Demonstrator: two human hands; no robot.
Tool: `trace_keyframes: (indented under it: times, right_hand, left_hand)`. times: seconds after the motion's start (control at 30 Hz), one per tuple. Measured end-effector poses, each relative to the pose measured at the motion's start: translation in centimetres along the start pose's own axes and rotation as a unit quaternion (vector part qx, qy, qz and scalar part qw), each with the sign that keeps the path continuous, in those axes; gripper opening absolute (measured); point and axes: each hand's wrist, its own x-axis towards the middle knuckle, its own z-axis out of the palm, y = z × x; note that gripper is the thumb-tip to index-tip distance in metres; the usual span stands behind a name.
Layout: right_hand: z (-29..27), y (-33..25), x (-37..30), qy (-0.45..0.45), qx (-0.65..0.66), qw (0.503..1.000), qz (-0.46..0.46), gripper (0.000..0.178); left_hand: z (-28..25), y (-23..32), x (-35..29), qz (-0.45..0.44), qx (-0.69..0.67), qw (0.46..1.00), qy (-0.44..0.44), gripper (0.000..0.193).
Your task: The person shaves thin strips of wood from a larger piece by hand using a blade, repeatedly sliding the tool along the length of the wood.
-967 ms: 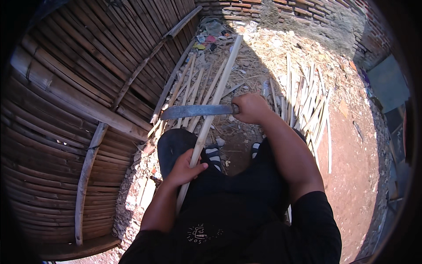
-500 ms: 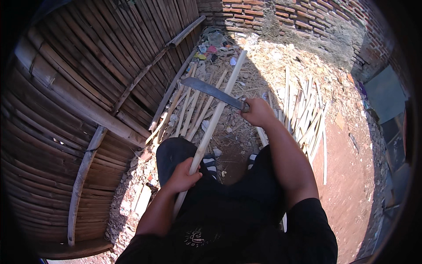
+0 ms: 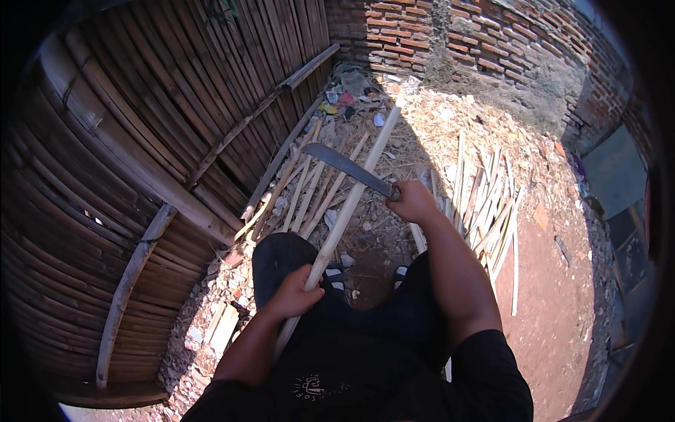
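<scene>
Left hand clamps the bamboo pole; right hand fisted on machete, raised. Likely mid-trim; next chop needs the blade angled clear of the gripping fingers.

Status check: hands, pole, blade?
Left hand grips bamboo pole. Right hand holds machete, blade raised over pole. Split strips lie alongside.

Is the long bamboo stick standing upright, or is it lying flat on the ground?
Neither: the bamboo stick is tilted. The left hand grips its near part above the lap, and its far end slopes away to the littered ground.
</scene>
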Motion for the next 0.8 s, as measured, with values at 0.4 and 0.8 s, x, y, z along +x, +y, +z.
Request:
trace_keyframes:
  times: [0.4,0.8]
  right_hand:
    - [1.2,-5.1,-1.2,-0.103,-0.107,0.973,-0.179,0.031]
    - [0.1,-1.8,-1.1,-0.050,-0.060,0.995,-0.065,0.030]
  left_hand:
    - [0.0,-0.6,-0.3,0.042,0.058,0.997,0.026,0.026]
    - [0.8,0.0,0.1,0.049,0.074,0.995,0.034,0.028]
